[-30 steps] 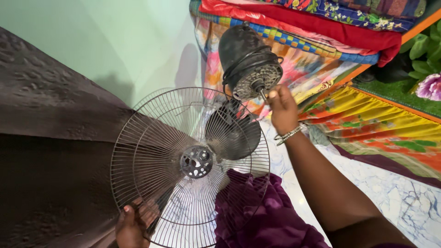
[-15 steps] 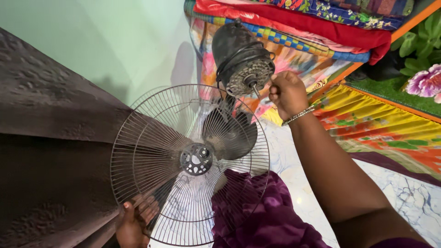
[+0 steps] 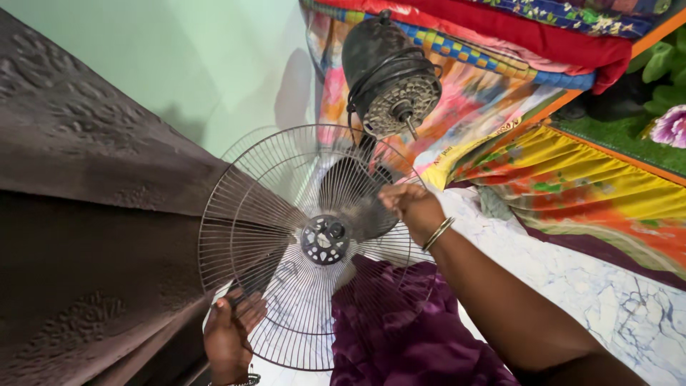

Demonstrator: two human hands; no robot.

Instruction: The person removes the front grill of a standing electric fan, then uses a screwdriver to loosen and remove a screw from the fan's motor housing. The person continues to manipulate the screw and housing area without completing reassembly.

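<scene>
L hand (image 3: 230, 334) grips the lower-left rim of the round wire fan guard (image 3: 314, 243), held upright over the floor. R hand (image 3: 413, 207) is closed on the guard's right wires. Dusty fan motor (image 3: 389, 78) sits just above, w/ bedding (image 3: 572, 150) at right.

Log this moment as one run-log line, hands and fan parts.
left hand: grips wire fan guard at lower rim | right hand: on guard's upper right edge | fan motor: bare shaft, above guard | floor: marble
</scene>
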